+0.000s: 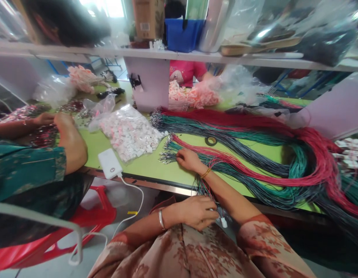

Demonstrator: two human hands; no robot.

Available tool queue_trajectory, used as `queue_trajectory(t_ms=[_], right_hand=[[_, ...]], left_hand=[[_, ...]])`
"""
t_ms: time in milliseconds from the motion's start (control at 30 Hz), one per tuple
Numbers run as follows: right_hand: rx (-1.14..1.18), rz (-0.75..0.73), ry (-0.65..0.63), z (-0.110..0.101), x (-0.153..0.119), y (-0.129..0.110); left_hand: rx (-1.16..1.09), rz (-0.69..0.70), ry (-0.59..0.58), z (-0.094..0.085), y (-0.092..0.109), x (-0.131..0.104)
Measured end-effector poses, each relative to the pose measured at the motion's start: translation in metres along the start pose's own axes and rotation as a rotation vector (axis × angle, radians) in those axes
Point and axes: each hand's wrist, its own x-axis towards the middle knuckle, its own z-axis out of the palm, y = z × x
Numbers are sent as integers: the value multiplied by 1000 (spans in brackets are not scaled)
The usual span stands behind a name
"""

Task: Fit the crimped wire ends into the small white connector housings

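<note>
**Right grip (pixel 189 160) at the metal wire tips (pixel 166 156), left grip (pixel 198 212) beside a white connector (pixel 224 222)**

I have the right grip low over the tabletop (pixel 144 166), its fingers bent and part-closed at the tip end of the green and dark wires (pixel 244 181). The metal tips fan out just left of its fingers; whether it has hold of any wire, I cannot tell. From there the wires run off to its right, with red wires (pixel 254 174) alongside.

My left grip sits nearer the body, below the right one and off the tabletop's edge. Its fingers are curled, and thin loose wires (pixel 202 188) come down behind it; I cannot tell how firmly it has them. The white connector hangs just right of its fingertips.

Beyond the right grip and slightly right of it I see a tape roll (pixel 210 141); left of it and farther off lies a clear bag of white pieces (pixel 129 133).
</note>
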Motion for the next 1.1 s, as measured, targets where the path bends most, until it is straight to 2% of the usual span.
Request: queue_trajectory(t_ms=[67,133,233,300,367,433,533,667,733,833,900,933,1000,1100], right_hand=[[-15,-52,-33,3,-4,-2],[10,-69,-15,5,-7,-1],[94,-44,47,7,-7,5],[165,-43,76,10,-6,7],[223,-72,98,10,-5,8],[261,-121,119,8,-4,8],[289,-169,101,-4,-2,9],[336,-210,-71,-28,-2,16],[352,-204,-135,-38,-3,18],[389,-182,-146,-43,-4,16],[484,-174,-124,-41,-3,10],[553,-170,-112,-39,-2,6],[671,-157,-70,-35,1,-3],[770,-165,-18,-29,6,-18]], left_hand=[[-33,-36,78,-2,-3,-2],[-79,-160,264,-15,-14,-9],[-26,-501,612,-51,-45,-31],[140,-788,749,-78,-71,-51],[328,-1060,731,-100,-96,-72],[424,-1188,601,-113,-115,-89],[474,-1205,426,-117,-127,-101],[490,-1242,384,-115,-125,-100],[462,-1264,486,-116,-121,-98],[315,-1220,847,-120,-118,-96],[36,-1147,1080,-122,-116,-93],[-145,-1114,1162,-123,-115,-90],[-515,-1066,1243,-122,-112,-82],[-943,-1021,1221,-118,-105,-68]])
